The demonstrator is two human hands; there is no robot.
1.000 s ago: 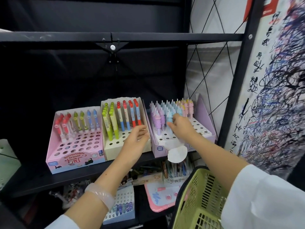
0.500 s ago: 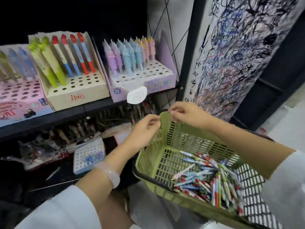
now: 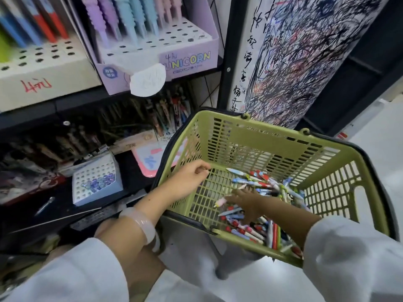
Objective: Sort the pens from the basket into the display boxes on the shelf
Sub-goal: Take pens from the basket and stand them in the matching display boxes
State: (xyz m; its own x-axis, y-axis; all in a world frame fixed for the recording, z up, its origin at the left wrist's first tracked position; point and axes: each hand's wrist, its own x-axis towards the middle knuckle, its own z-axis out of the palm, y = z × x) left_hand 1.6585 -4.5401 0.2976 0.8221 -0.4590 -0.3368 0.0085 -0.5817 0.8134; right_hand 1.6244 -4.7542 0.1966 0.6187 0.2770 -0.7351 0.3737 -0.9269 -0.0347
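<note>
A green plastic basket (image 3: pixel 272 136) sits low at the right, with a heap of mixed pens (image 3: pixel 259 184) on its floor. My right hand (image 3: pixel 247 203) reaches down into the heap, fingers stretched over the pens and touching a pink-tipped pen (image 3: pixel 220 201). My left hand (image 3: pixel 192 177) hovers inside the basket's left wall, fingers loosely curled and holding nothing. On the shelf above stand the lilac unicorn display box (image 3: pixel 189 59) with pastel pens and the cream display box (image 3: pixel 43 77) with red and blue pens.
A white paper tag (image 3: pixel 147 80) hangs off the lilac box. The lower shelf holds a small white holed box (image 3: pixel 96 179), a pink board (image 3: pixel 148 158) and dark rows of pens. A black shelf post (image 3: pixel 231 51) and a scribbled poster (image 3: pixel 305 51) stand right.
My view has dropped from the shelf to the basket. My right hand went from the lilac box, past the basket rim, down into the pens. My left hand came from the cream box into the basket.
</note>
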